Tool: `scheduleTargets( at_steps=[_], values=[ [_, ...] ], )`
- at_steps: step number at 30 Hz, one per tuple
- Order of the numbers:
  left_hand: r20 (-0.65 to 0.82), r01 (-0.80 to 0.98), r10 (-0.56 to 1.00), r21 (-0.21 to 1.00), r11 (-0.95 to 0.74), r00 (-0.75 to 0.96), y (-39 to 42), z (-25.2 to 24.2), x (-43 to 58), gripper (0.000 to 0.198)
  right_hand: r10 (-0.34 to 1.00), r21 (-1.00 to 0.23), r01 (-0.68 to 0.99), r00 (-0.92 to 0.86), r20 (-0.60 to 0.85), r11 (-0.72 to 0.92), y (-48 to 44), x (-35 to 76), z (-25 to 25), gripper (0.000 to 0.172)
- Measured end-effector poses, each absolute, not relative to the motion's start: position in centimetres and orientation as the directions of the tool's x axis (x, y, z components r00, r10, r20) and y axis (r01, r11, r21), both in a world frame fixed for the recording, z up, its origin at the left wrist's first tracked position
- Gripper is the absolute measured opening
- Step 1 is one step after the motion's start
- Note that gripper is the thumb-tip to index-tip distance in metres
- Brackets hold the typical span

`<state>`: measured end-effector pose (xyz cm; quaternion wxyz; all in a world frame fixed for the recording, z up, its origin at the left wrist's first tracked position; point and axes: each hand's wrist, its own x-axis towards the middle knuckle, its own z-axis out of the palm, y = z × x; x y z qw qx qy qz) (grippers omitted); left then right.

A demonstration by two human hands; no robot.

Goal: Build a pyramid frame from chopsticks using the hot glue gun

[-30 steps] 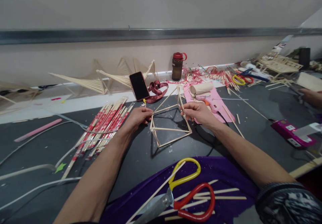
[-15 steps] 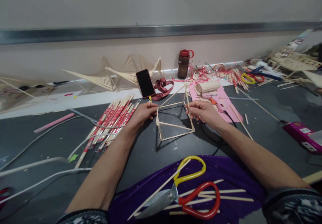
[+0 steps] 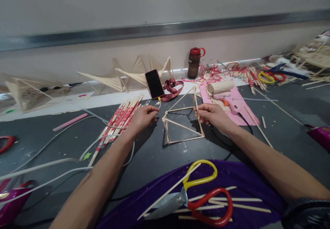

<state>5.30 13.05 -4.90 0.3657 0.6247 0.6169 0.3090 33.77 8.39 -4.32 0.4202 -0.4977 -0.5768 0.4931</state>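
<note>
A small frame of glued wooden sticks (image 3: pixel 183 140) stands on the dark table in the middle of the view, with a slanting stick rising at its back. My right hand (image 3: pixel 212 116) pinches the upright stick on the frame's right side between thumb and fingers. Just left of the frame, apart from it, my left hand (image 3: pixel 144 117) hovers with nothing in it, thumb and forefinger slightly parted. Nearer to me, scissors (image 3: pixel 183 199) with one yellow and one red handle lie on purple cloth (image 3: pixel 144 191) among several loose sticks.
Wrapped chopsticks (image 3: pixel 116 121) and white cables (image 3: pixel 59 163) lie at left. A phone (image 3: pixel 154 84) leans against stick models (image 3: pixel 105 79) behind. A brown bottle (image 3: pixel 194 64) stands at the back. On pink paper (image 3: pixel 243 110) are a glue gun (image 3: pixel 230 105) and a cardboard tube (image 3: pixel 221 87).
My left hand has let go of the stick frame and moved slightly left. My right hand keeps its hold. The whole view has shifted a little.
</note>
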Motion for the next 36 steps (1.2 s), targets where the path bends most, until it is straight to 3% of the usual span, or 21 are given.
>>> scheduleTargets(
  at_steps=[8, 12, 16, 19, 24, 29, 32, 34, 36],
  values=[
    [0.018, 0.729, 0.992, 0.677, -0.105, 0.126, 9.2, -4.2, 3.9, 0.017, 0.989, -0.993, 0.118, -0.142, -0.033, -0.016, 8.4, 34.3, -4.2, 0.028],
    [-0.069, 0.588, 0.951, 0.798, -0.13, 0.303, 6.5, -4.4, 4.6, 0.041, 0.982, -0.995, 0.099, -0.184, -0.047, -0.029, 8.0, 33.7, -4.0, 0.029],
    [-0.132, 0.464, 0.904, 0.882, -0.08, 0.406, 5.1, -4.7, 5.1, 0.035, 0.985, -0.998, 0.05, -0.165, -0.054, -0.046, 7.8, 33.3, -3.9, 0.03],
    [-0.134, 0.48, 0.929, 0.875, -0.052, 0.346, 4.7, -4.9, 5.4, 0.035, 0.988, -0.998, -0.013, -0.146, -0.057, -0.06, 7.7, 33.3, -4.0, 0.029],
    [-0.268, 0.372, 0.928, 0.914, 0.161, 0.259, 4.7, -5.3, 6.0, 0.048, 0.99, -0.997, -0.041, -0.128, -0.066, -0.071, 7.8, 33.3, -4.1, 0.03],
    [-0.315, 0.37, 0.907, 0.907, 0.2, 0.281, 4.7, -5.1, 5.8, 0.038, 0.988, -0.998, 0.032, -0.144, -0.05, -0.046, 7.9, 33.5, -4.1, 0.028],
    [-0.24, 0.622, 0.941, 0.782, 0.042, 0.238, 5.3, -4.2, 4.4, 0.029, 0.98, -0.994, 0.1, -0.192, -0.055, -0.036, 8.0, 33.7, -4.1, 0.026],
    [-0.016, 0.836, 0.987, 0.534, -0.127, 0.161, 6.0, -3.5, 3.0, 0.023, 0.975, -0.991, 0.126, -0.21, -0.069, -0.043, 8.1, 33.9, -4.2, 0.026],
    [0.118, 0.962, 0.982, 0.212, -0.173, 0.15, 6.8, -3.1, 1.6, 0.025, 0.973, -0.99, 0.133, -0.218, -0.078, -0.05, 8.1, 34.0, -4.3, 0.026]
  ],
)
